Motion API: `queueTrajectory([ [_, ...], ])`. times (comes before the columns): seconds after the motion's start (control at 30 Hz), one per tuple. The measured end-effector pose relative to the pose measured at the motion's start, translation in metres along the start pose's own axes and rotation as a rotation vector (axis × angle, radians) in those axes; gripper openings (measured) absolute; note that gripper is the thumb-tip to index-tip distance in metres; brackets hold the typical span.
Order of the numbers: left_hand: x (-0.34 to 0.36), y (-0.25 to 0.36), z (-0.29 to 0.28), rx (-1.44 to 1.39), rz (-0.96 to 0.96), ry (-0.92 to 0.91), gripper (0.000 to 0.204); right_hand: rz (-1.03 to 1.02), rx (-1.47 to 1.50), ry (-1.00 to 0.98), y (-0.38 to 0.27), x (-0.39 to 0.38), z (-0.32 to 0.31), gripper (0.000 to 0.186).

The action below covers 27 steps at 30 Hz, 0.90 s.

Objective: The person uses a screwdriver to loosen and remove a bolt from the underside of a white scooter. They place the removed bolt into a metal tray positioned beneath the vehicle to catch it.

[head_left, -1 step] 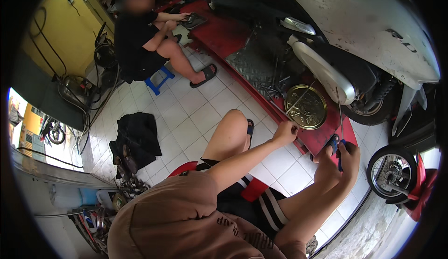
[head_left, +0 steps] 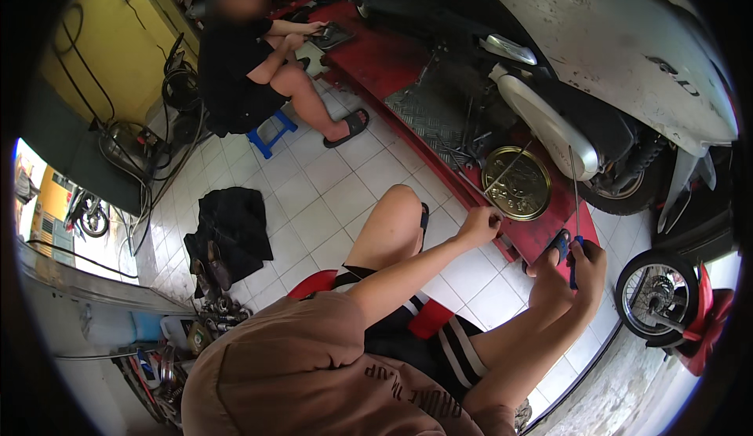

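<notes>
My right hand (head_left: 588, 266) is closed around the blue handle of a long screwdriver (head_left: 576, 200). Its thin metal shaft points up and away, in front of the motorbike's rear part. My left hand (head_left: 480, 228) hovers by the edge of a red platform (head_left: 571, 215), its fingers curled together. Whatever it may hold is too small to make out. Just beyond that hand, a round gold-coloured tray (head_left: 540, 211) with small parts in it sits on the platform. A thin rod (head_left: 514, 166) lies slantwise across the tray.
A grey motorbike (head_left: 596, 36) stands on the platform, several spanners (head_left: 469, 147) beside it. Further left, a person in black (head_left: 235, 75) works seated on a blue stool (head_left: 271, 131). Dark cloth (head_left: 235, 220) lies on the tiles. A wheel (head_left: 657, 299) is at right.
</notes>
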<state>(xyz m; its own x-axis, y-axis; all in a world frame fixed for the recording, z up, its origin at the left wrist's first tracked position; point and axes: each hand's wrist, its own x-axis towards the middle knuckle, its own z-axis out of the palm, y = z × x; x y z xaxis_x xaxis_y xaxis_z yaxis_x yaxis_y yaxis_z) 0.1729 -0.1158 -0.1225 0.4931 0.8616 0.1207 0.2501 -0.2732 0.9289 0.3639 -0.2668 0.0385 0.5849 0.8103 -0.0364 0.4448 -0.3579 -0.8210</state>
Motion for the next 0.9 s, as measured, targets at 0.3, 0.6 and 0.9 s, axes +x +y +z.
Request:
queueTrajectory([
  [0.3,-0.06,0.06,-0.114,-0.099,0.096,0.202,0.015,-0.037,0.218,0.276,-0.06,-0.159,0.062,0.025],
  [0.6,-0.097,0.137,-0.161,-0.614,0.082,0.021,0.02,-0.215,0.043,0.191,-0.035,-0.239,0.06,0.018],
  [0.9,-0.102,0.148,-0.202,-1.063,-0.049,-0.219,0.02,-0.293,-0.059,0.183,-0.047,-0.245,0.037,0.021],
])
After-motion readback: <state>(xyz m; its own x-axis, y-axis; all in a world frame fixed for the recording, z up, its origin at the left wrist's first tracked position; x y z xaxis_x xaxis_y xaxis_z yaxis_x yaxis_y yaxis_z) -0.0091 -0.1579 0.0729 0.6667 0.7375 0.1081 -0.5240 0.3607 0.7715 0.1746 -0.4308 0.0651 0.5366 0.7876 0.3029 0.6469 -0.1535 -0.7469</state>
